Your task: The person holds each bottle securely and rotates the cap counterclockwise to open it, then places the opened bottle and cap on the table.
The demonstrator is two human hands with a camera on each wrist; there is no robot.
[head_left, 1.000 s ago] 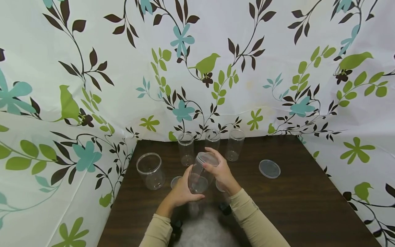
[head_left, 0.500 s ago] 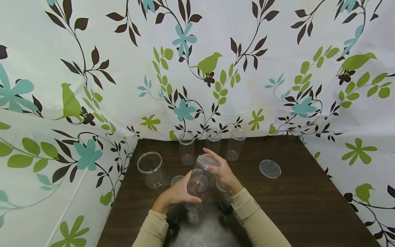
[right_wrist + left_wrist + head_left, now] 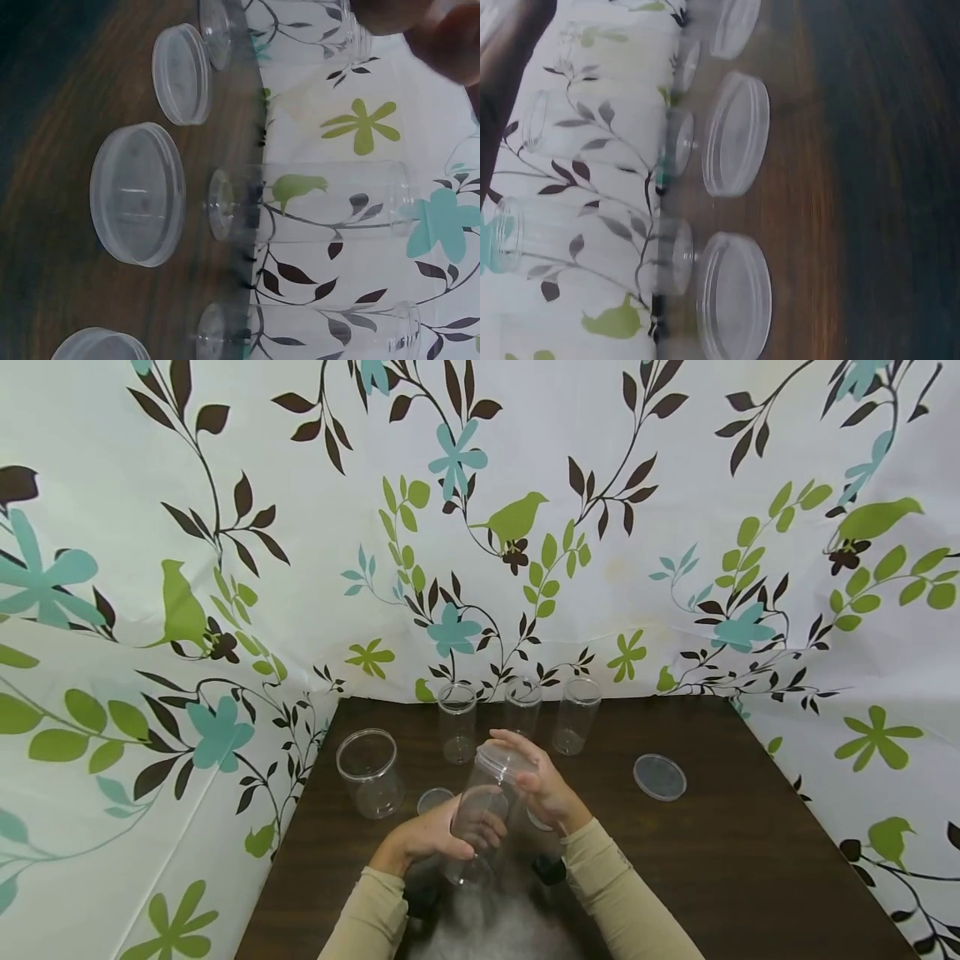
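A clear plastic jar (image 3: 480, 827) is held tilted above the table, its top leaning to the right. My left hand (image 3: 431, 839) grips its side, thumb in front and fingers visible through the clear wall. A translucent lid (image 3: 504, 763) appears to sit on the jar's top, and my right hand (image 3: 546, 789) holds it at the rim, fingers over the far side and thumb in front. Neither wrist view shows the held jar clearly. Fingers (image 3: 442, 34) of the right hand appear at the right wrist view's upper corner.
Three tall clear jars (image 3: 457, 727) stand along the back of the dark wooden table (image 3: 720, 860). A wider open jar (image 3: 375, 785) is at the left. A lid (image 3: 660, 777) lies at the right; other lids (image 3: 433, 800) lie partly behind the hands. Patterned cloth (image 3: 637, 527) surrounds the table.
The held jar has tipped further, its bottom swinging down and left. My left hand has shifted left, and its fingers now show through the jar. The right hand stays at the top.
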